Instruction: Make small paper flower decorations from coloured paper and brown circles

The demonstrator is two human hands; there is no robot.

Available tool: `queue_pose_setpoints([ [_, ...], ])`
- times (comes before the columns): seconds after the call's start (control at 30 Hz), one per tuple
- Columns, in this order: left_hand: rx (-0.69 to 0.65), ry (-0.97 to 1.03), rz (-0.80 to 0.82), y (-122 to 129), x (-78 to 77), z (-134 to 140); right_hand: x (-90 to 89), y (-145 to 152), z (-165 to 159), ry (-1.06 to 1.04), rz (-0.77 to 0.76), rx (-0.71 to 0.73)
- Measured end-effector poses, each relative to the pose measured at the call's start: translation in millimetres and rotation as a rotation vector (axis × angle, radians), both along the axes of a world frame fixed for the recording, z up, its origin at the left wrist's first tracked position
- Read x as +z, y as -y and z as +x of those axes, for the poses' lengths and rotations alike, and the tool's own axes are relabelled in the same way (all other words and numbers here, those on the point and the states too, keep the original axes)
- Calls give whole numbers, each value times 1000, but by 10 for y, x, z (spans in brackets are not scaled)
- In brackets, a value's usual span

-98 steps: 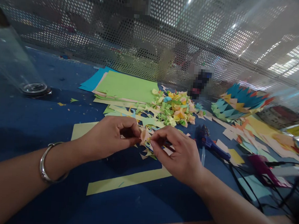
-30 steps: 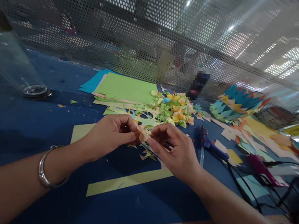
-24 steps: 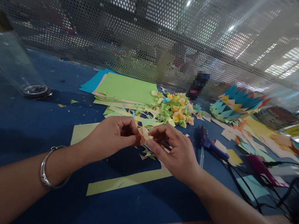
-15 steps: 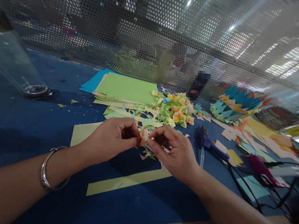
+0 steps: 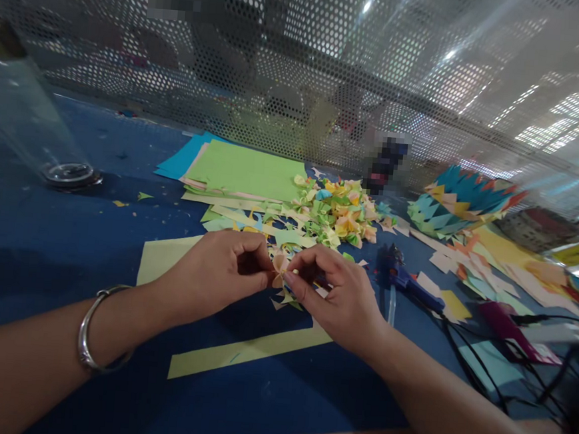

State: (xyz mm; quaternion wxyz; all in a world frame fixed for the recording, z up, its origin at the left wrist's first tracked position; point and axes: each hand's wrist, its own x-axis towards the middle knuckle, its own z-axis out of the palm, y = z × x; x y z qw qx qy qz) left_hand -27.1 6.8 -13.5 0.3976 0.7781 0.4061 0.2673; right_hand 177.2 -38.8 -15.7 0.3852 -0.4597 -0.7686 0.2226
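Note:
A small peach paper flower (image 5: 280, 264) is pinched between my two hands above the blue table. My left hand (image 5: 228, 262), with a silver bangle at the wrist, grips its left side between thumb and forefinger. From the other side, thumb and fingertips of my right hand (image 5: 336, 291) close on the flower's right edge. Paper scraps (image 5: 286, 298) lie under and behind the fingers. A pale yellow paper strip (image 5: 238, 357) lies flat in front of my hands. Just beyond them is a heap of small folded paper flowers (image 5: 343, 211) in green, yellow and peach.
Stacked coloured sheets (image 5: 253, 167) lie behind my left hand. A glass bottle (image 5: 31, 116) stands far left. On the right are a blue glue gun (image 5: 414, 287), a spiky paper ring (image 5: 455, 203), a magenta device (image 5: 514, 331) and black cables. A perforated metal screen (image 5: 281, 62) borders the back.
The peach flower has turned slightly between my fingertips, and its petals look more spread. Both hands stay in nearly the same place.

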Motion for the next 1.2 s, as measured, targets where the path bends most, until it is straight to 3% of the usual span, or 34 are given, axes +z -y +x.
queue_pose_setpoints([
  [0.2,12,9,3,4,-15,2,13,-2,-4,8,-9,-4],
  [0.5,90,266,-253,-39,61,27,26,7,15,-25,5,-126],
  [0.83,69,335,-311,1,-5,30,-66,-51,-22,68,29,-78],
  [1.03,15,142,-107,17,33,-7,34,-87,79,36,-1,-152],
  [1.2,157,25,139,-78,185,-155,217,-531,544,99,51,-338],
])
